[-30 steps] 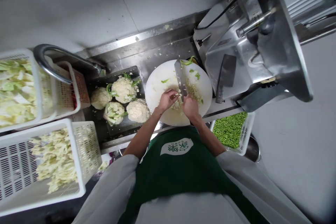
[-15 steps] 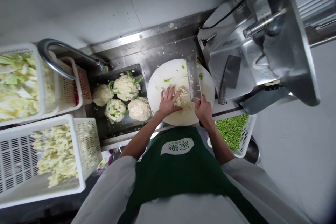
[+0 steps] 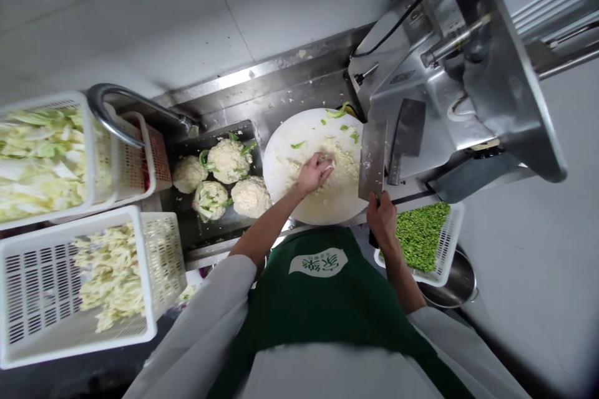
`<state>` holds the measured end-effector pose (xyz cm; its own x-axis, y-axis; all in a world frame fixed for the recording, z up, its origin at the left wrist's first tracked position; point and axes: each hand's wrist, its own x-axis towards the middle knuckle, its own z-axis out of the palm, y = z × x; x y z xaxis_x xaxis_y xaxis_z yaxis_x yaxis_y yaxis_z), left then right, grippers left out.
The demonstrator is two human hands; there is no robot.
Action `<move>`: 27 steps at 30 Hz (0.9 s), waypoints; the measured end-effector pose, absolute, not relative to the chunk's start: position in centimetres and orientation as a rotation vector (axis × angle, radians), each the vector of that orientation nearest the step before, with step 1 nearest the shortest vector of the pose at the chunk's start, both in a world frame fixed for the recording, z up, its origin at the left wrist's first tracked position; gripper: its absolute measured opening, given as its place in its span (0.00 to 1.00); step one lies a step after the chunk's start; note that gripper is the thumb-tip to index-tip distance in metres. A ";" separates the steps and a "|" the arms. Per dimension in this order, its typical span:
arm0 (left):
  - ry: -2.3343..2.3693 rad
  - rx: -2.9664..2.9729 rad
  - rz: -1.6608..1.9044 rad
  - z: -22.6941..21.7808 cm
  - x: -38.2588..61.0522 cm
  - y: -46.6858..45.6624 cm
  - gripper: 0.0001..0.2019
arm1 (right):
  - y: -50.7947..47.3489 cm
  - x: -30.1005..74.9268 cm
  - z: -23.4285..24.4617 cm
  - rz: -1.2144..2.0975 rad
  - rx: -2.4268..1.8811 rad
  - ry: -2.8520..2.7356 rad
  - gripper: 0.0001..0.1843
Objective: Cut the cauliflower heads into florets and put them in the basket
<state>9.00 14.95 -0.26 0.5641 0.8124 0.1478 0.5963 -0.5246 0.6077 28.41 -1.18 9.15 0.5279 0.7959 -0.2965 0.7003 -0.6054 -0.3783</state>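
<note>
Cleaver point(image 3: 373, 161): swung right, off the florets point(image 3: 345, 165), since a second ago
Right hand point(image 3: 382, 217): fisted round its handle
Left hand point(image 3: 316, 172): fingers curled round florets beneath it

— What's worn?
— A dark green apron point(image 3: 327, 330), with a white patch point(image 3: 318, 262) of green characters on the chest.
— And under it?
— A pale grey top. Its left sleeve point(image 3: 201, 330) and right sleeve point(image 3: 449, 343) end near the elbows. The left hand point(image 3: 314, 173) and right hand point(image 3: 382, 218) are bare.
</note>
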 end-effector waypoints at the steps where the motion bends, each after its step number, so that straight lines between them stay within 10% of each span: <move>1: 1.182 2.238 0.635 0.3 8.5 15.1 0.18 | -1.4 28.5 9.2 0.671 -2.550 -1.262 0.16; 19: 1.843 2.143 0.161 2.0 6.0 17.5 0.25 | 0.6 31.6 9.2 0.561 -2.575 -1.546 0.19; 27: 1.721 1.379 0.876 4.4 3.7 17.5 0.15 | 10.6 34.7 9.1 0.462 -2.578 -1.869 0.22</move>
<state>3.68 17.53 4.37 -0.1386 0.9810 -0.1358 0.4680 0.1857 0.8640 34.67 10.56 9.14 0.2851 0.9184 -0.2742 0.9403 -0.3235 -0.1058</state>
